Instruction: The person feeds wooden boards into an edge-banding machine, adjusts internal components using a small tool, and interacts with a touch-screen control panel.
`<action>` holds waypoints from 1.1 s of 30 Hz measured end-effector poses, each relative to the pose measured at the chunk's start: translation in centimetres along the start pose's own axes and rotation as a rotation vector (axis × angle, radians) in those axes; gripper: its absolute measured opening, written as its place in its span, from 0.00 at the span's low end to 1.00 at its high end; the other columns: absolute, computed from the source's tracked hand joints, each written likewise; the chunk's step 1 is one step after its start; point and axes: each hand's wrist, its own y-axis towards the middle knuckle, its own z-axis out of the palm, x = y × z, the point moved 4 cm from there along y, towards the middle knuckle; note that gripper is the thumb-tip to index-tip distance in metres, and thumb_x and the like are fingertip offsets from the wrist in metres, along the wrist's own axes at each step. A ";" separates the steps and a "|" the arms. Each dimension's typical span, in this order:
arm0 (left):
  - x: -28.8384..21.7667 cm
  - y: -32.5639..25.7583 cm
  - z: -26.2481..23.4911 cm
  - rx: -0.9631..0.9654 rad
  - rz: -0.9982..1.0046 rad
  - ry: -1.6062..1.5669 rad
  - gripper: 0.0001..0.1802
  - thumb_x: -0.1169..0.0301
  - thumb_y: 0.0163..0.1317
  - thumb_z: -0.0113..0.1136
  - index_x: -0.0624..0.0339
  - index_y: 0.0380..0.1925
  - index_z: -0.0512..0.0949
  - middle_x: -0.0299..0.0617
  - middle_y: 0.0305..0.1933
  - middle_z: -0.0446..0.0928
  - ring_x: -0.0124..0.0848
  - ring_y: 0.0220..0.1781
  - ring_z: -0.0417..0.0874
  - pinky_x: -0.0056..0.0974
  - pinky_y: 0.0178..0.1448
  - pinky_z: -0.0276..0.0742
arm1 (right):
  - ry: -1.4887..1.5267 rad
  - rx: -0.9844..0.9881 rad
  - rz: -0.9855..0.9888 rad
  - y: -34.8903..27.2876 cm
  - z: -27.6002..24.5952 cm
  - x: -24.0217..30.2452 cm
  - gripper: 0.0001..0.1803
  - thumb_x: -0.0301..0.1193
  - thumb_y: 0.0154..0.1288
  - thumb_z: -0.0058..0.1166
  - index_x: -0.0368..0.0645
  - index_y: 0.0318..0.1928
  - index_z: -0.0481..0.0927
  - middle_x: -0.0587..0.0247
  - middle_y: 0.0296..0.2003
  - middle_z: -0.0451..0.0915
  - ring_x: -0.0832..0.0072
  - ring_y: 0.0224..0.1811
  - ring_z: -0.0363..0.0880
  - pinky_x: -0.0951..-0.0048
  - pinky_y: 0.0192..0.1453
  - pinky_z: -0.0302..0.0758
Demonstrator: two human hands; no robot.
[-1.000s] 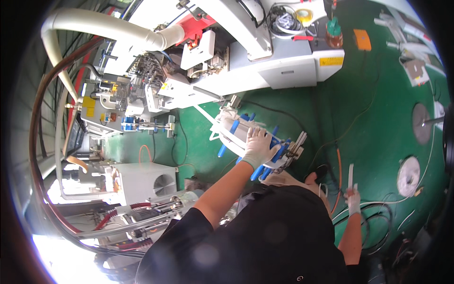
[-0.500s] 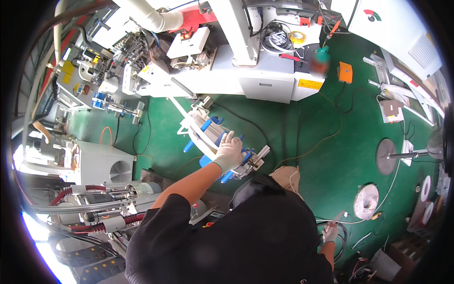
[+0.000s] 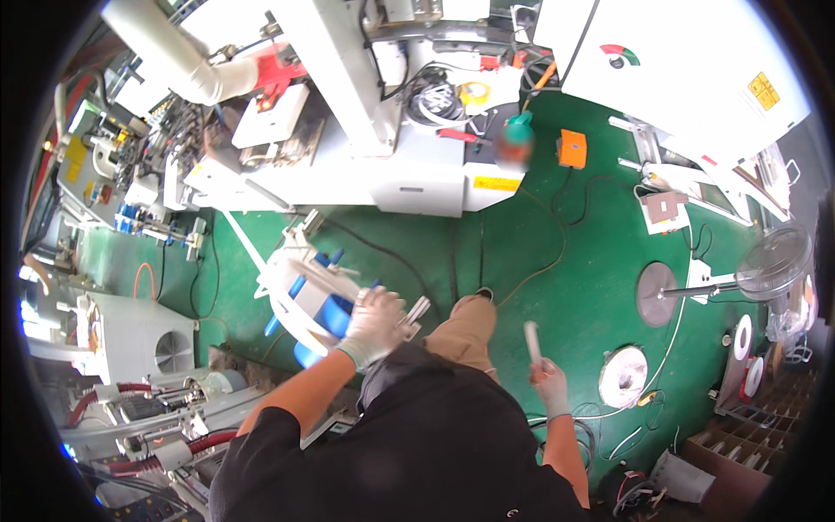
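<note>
A floor-standing reel stand with blue rods [image 3: 297, 286] and a curved white band [image 3: 300, 326] is at my left. My gloved left hand [image 3: 372, 324] lies over its near right end, beside the blue hub [image 3: 335, 315], with the fingers stretched out and a little blurred. The fingertips' contact with the stand is partly hidden. At my right side, my gloved right hand [image 3: 549, 384] is closed round the lower end of a flat white strip [image 3: 532, 342], which points upward and away from me. What the strip is made of cannot be made out.
Ahead stands a long white machine bench [image 3: 417, 191] with coiled cable and a green-topped bottle [image 3: 517, 139]. On the green floor are an orange pedal [image 3: 571, 149], trailing cables, a round fan base [image 3: 657, 294] and a wrapped white roll [image 3: 623, 377]. Machinery with red hoses [image 3: 209, 442] is at left.
My view has turned right, so the bench and reel stand appear further left. My right hand has come forward and up with the white strip. My left hand stays at the reel stand.
</note>
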 end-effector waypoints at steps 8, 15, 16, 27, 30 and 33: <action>-9.9 19.9 -3.2 0.160 0.690 -0.463 0.25 0.61 0.65 0.64 0.60 0.59 0.75 0.51 0.54 0.78 0.50 0.62 0.79 0.49 0.67 0.77 | 0.045 0.153 -0.611 14.4 -5.6 30.0 0.28 0.37 0.68 0.63 0.46 0.66 0.78 0.48 0.59 0.82 0.51 0.63 0.80 0.58 0.67 0.77; 11.5 35.8 -8.1 -0.099 0.043 -1.553 0.22 0.56 0.79 0.53 0.61 0.61 0.74 0.41 0.45 0.81 0.34 0.49 0.84 0.36 0.51 0.81 | -0.137 -0.176 -0.443 24.9 -15.3 25.5 0.26 0.33 0.68 0.64 0.43 0.65 0.78 0.47 0.60 0.81 0.49 0.63 0.78 0.56 0.68 0.76; 14.2 37.6 -9.1 -0.215 -0.131 -1.584 0.25 0.52 0.77 0.55 0.60 0.61 0.74 0.41 0.45 0.81 0.35 0.48 0.83 0.40 0.52 0.81 | -0.202 -0.194 -0.394 25.2 -16.2 22.4 0.25 0.34 0.69 0.63 0.43 0.65 0.78 0.48 0.58 0.82 0.49 0.62 0.79 0.55 0.67 0.77; 5.6 48.6 -5.6 -0.021 -0.212 -0.324 0.38 0.40 0.68 0.55 0.65 0.60 0.77 0.61 0.60 0.80 0.57 0.64 0.81 0.55 0.67 0.75 | -0.442 0.279 0.674 11.0 -14.1 -15.7 0.25 0.38 0.74 0.49 0.43 0.66 0.76 0.46 0.62 0.79 0.49 0.59 0.82 0.52 0.64 0.78; -7.4 46.6 0.1 0.559 0.167 -0.114 0.36 0.42 0.70 0.46 0.67 0.47 0.87 0.61 0.57 0.83 0.54 0.61 0.83 0.52 0.65 0.76 | -0.366 0.285 0.599 12.1 -13.8 -19.5 0.21 0.40 0.74 0.52 0.44 0.60 0.80 0.51 0.57 0.82 0.52 0.55 0.83 0.53 0.58 0.79; -18.6 47.6 1.9 0.730 0.315 0.040 0.34 0.44 0.72 0.49 0.65 0.55 0.83 0.57 0.62 0.81 0.53 0.65 0.81 0.53 0.67 0.76 | -0.463 0.240 0.409 17.4 -16.5 -21.9 0.18 0.42 0.73 0.56 0.45 0.54 0.84 0.56 0.51 0.86 0.56 0.50 0.85 0.54 0.52 0.81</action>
